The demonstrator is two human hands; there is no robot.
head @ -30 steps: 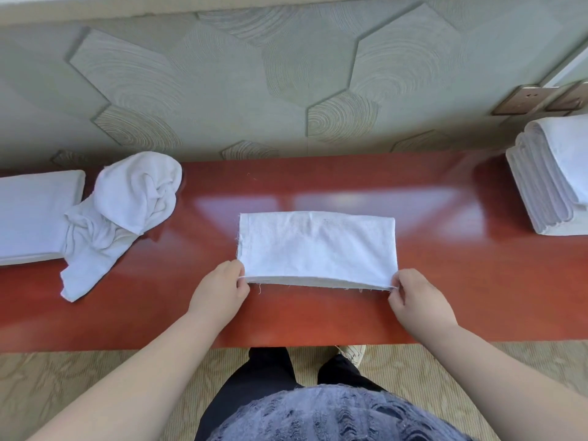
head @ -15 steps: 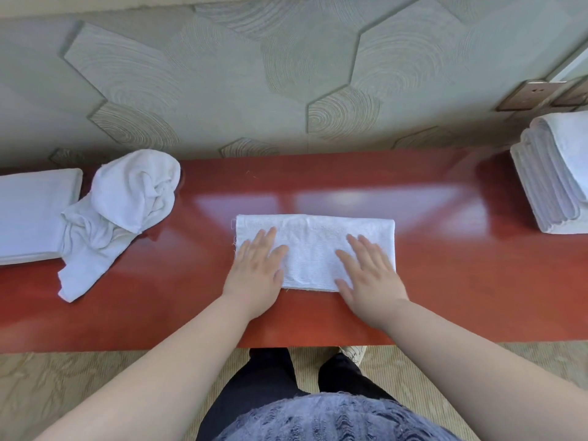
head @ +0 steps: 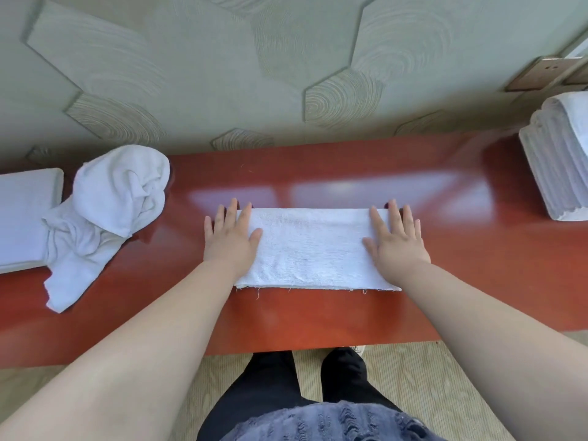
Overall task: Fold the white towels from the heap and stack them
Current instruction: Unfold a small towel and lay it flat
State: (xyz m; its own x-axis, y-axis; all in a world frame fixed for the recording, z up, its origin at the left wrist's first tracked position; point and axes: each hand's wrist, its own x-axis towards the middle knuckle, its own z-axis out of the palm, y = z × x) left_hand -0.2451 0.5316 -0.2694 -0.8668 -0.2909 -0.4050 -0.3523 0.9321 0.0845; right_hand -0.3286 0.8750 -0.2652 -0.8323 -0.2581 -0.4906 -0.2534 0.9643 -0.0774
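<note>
- The left hand [head: 230, 238] lies flat on the left end of the folded towel [head: 313, 249]. Its fingers [head: 245, 214] are straight and spread. They press down and grasp nothing.
- The right hand [head: 396, 241] lies flat on the right end, with its fingers straight too.
- Both arms reach out from the near side.
- The towel lies in the middle of the red surface [head: 318, 313].
- The heap [head: 108, 211] is at the left, and the stack [head: 560, 163] is at the far right.
</note>
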